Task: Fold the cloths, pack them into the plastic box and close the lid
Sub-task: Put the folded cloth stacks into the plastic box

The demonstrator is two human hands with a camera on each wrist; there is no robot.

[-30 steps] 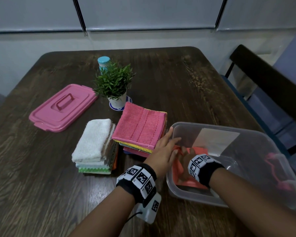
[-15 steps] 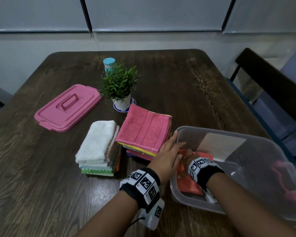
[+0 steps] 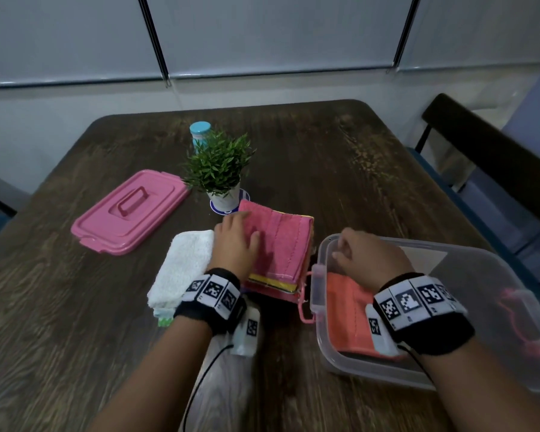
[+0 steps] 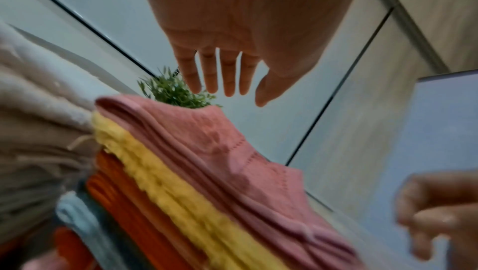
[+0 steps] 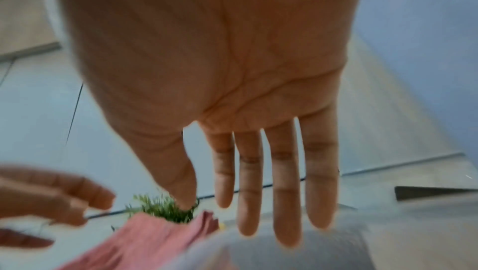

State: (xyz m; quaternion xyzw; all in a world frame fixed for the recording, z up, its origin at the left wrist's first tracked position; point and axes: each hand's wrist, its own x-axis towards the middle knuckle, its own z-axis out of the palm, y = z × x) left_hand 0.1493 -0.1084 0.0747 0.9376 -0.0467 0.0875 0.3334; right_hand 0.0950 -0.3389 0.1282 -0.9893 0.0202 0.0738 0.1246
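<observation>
A folded orange cloth (image 3: 346, 310) lies flat in the left end of the clear plastic box (image 3: 321, 347). Left of the box sits a stack of folded cloths with a pink cloth (image 3: 287, 241) (image 4: 225, 147) on top and yellow and orange ones beneath. My left hand (image 3: 236, 241) (image 4: 227, 88) is spread open over that pink cloth, fingers straight. My right hand (image 3: 365, 254) (image 5: 258, 202) hovers open above the box's left rim and holds nothing. A second stack topped by a white cloth (image 3: 184, 263) lies further left. The pink lid (image 3: 128, 210) rests on the table at the back left.
A small potted plant (image 3: 219, 169) on a coaster stands just behind the pink stack, with a blue-capped bottle (image 3: 200, 132) behind it. A dark chair (image 3: 480, 157) stands past the table's right edge. Pink latches hang on the box's ends.
Both hands have let go of the orange cloth in the box. The left hand moved left onto the pink stack; the right hand rose out of the box to its rim.
</observation>
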